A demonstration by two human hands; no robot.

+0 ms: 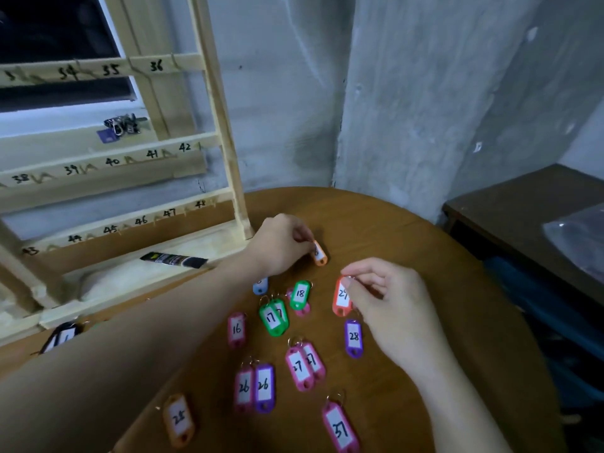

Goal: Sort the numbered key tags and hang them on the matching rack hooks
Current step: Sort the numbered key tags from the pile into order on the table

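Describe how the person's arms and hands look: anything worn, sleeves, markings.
Both forearms are bare as far as the frame shows, with no sleeves in view. The left hand and right hand wear no gloves, and no rings, watch or markings are visible.

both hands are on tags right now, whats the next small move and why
Probably set the red tag 29, pinched by the right hand, just above the purple 28. The tags on the table lie in rising order, and the visible rack hooks start in the thirties.
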